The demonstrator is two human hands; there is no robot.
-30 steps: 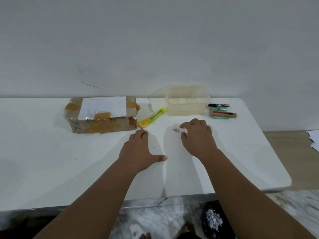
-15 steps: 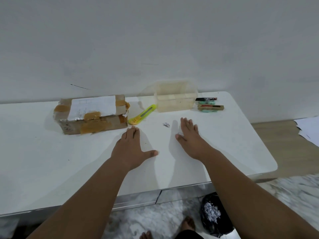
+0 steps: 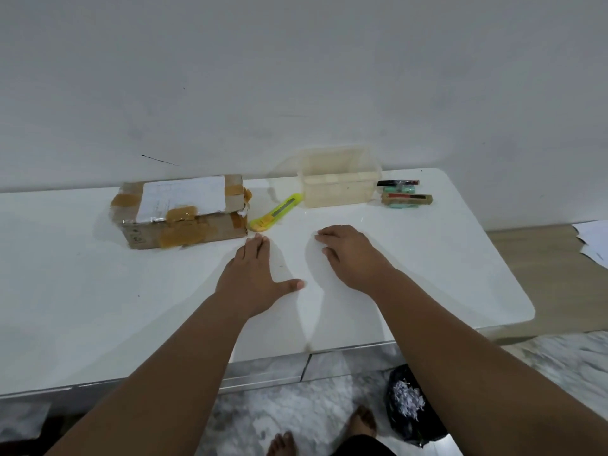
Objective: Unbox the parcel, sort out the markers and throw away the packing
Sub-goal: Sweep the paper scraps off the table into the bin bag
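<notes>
A taped cardboard parcel (image 3: pixel 184 212) with a white label lies closed at the back left of the white table (image 3: pixel 98 307). A yellow box cutter (image 3: pixel 276 212) lies just right of it. A few markers (image 3: pixel 404 194) in packaging sit at the back right, beside a clear plastic container (image 3: pixel 339 189). My left hand (image 3: pixel 256 274) lies flat on the table, fingers pointing at the parcel's near corner, holding nothing. My right hand (image 3: pixel 352 255) rests in front of the container with its fingers curled down onto the tabletop; whatever is under them is hidden.
A black bag (image 3: pixel 411 403) holding shredded paper stands on the floor under the table's front edge, near my bare feet (image 3: pixel 362 422). White sheets (image 3: pixel 592 238) lie on the wooden floor at the right. A wall runs right behind the table.
My right hand went from flat to curled and slid left over the spot where a small grey scrap lay; the scrap is out of sight. My left hand has stayed flat.
</notes>
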